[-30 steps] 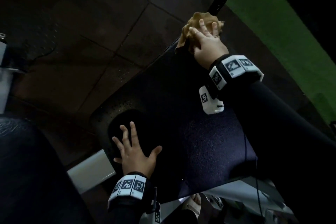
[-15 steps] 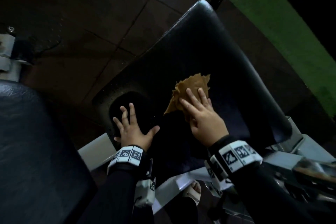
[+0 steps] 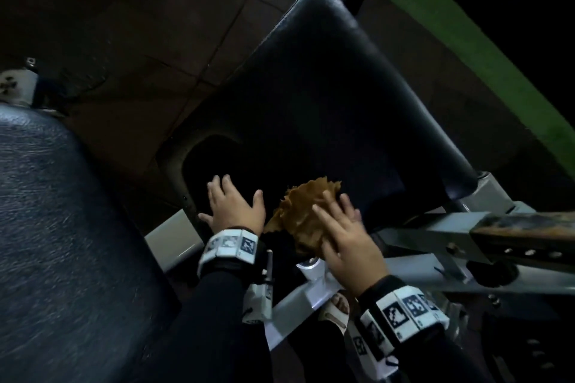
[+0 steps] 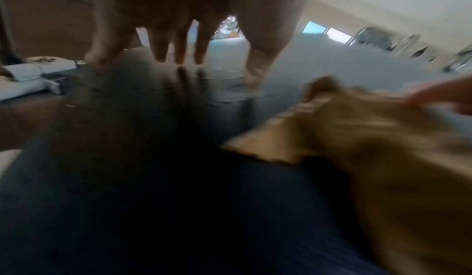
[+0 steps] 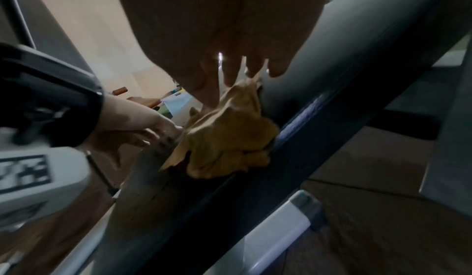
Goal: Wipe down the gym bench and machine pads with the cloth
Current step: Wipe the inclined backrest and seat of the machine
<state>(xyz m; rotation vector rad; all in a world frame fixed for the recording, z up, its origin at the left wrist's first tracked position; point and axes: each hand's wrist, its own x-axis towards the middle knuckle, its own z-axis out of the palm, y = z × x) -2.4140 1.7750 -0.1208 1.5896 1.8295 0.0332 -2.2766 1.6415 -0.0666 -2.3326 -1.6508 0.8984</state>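
Glossy black vinyl bench pad [image 3: 326, 109], crumpled tan cloth [image 3: 303, 211], white-painted metal frame [image 3: 413, 236].

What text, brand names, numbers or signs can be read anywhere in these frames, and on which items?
None can be read.
Left wristband: square black-and-white coded markers only, no letters.
Right wristband: the same kind of markers, no letters.
Bench pad and cloth: no label or print visible.

We find no readable words or numbers — only black-and-white square code patterns on the wristbands [image 3: 230, 244].
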